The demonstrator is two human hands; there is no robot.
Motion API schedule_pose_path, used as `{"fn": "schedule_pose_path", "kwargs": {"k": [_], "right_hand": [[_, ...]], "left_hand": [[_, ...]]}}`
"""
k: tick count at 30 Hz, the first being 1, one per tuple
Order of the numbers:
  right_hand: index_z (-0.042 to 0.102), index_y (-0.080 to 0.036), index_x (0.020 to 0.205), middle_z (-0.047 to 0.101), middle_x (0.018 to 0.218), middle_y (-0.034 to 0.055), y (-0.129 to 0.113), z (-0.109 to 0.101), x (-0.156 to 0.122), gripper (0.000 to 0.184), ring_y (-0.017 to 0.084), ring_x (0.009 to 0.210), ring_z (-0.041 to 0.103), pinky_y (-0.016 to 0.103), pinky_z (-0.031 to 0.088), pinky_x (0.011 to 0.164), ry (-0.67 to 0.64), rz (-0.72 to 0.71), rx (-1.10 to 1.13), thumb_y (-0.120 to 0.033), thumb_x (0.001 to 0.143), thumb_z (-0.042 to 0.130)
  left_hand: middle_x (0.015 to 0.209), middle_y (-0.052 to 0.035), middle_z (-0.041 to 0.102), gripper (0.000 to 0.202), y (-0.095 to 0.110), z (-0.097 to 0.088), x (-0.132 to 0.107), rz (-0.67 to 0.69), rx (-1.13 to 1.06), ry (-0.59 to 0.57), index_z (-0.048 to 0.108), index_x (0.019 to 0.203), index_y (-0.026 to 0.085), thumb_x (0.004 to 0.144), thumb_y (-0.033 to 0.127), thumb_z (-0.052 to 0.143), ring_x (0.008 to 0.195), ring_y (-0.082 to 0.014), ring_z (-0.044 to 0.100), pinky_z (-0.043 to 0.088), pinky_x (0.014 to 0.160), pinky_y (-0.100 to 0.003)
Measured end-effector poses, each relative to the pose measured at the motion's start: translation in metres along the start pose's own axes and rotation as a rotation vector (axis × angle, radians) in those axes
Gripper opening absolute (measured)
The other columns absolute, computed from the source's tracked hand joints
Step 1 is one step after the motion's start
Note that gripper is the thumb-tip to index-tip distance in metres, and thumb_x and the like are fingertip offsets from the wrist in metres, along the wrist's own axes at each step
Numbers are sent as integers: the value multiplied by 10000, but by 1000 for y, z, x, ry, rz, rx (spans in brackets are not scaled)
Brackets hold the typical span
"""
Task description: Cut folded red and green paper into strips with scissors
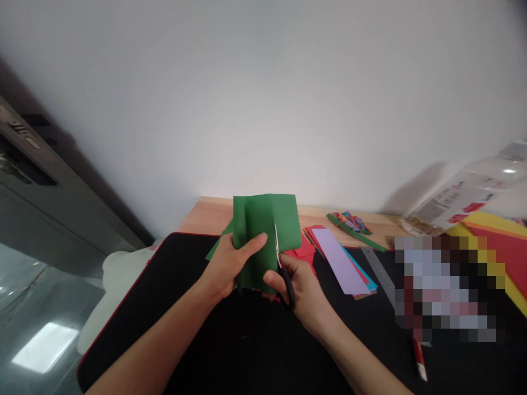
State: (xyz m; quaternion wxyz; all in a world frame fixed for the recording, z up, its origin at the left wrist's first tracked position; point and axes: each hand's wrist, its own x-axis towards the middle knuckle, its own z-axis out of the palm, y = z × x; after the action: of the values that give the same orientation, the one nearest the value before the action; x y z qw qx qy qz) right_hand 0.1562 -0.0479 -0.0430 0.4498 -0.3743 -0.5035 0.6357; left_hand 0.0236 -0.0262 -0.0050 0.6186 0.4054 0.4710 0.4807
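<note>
A creased sheet of green paper point(257, 214) is held up above the black mat. My left hand point(233, 260) grips its left part, with the thumb lying across the front. In my right hand point(300, 280) is a pair of scissors point(287, 280) with black handles, my thumb and fingers closed round them. The blades point away from me and lie along a cut in the sheet's right part. Behind and below the sheet, red paper pieces point(304, 251) show in part. Another green piece sticks out at the left, mostly hidden.
Right of my hands lie lilac and other coloured strips point(340, 260), a metal ruler point(381, 277) and a red pen-like tool point(419, 356). Farther back are a scrap pile point(352, 221), a green strip point(358, 233) and a clear bottle point(457, 197). A wall point(263, 109) rises behind the black mat point(173, 285).
</note>
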Motion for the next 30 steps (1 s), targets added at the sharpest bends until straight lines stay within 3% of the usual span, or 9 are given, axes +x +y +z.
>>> {"fn": "schedule_pose_path", "kwargs": {"k": [5,8,14,21,30], "right_hand": [[534,-151,703,467,538,-49,-3,2,1,467,66,423,431,195,376,408,23,44,22,-527,560,771],[533,-153,719,439,518,-61,-3,1,1,475,59,410,383,189,322,385,28,51,13,-508,536,791],[529,-152,747,419,594,-46,-5,-2,3,489,72,507,335,202,269,441,-6,-61,7,-559,584,744],[538,-185,820,459,624,-26,-7,-2,2,472,124,582,408,235,343,508,-24,-80,30,-565,608,722],[524,-192,784,400,533,-61,-9,-2,1,484,106,514,360,255,377,530,6,-59,25,-578,580,733]], "left_hand": [[775,-101,677,333,1,0,1,-7,7,-9,660,854,112,660,372,733,643,-202,627,527,591,-333],[823,-109,689,331,0,-1,1,8,12,-8,663,865,119,657,365,737,684,-211,638,526,621,-332],[880,-112,703,332,-1,-1,1,28,42,-42,684,914,126,674,350,728,771,-217,646,518,712,-333],[887,-124,709,325,0,0,-1,6,108,-40,695,884,122,673,367,724,792,-240,653,519,706,-344],[926,-142,707,359,1,1,-3,-43,114,-33,692,898,113,657,375,736,796,-252,661,524,708,-360]]}}
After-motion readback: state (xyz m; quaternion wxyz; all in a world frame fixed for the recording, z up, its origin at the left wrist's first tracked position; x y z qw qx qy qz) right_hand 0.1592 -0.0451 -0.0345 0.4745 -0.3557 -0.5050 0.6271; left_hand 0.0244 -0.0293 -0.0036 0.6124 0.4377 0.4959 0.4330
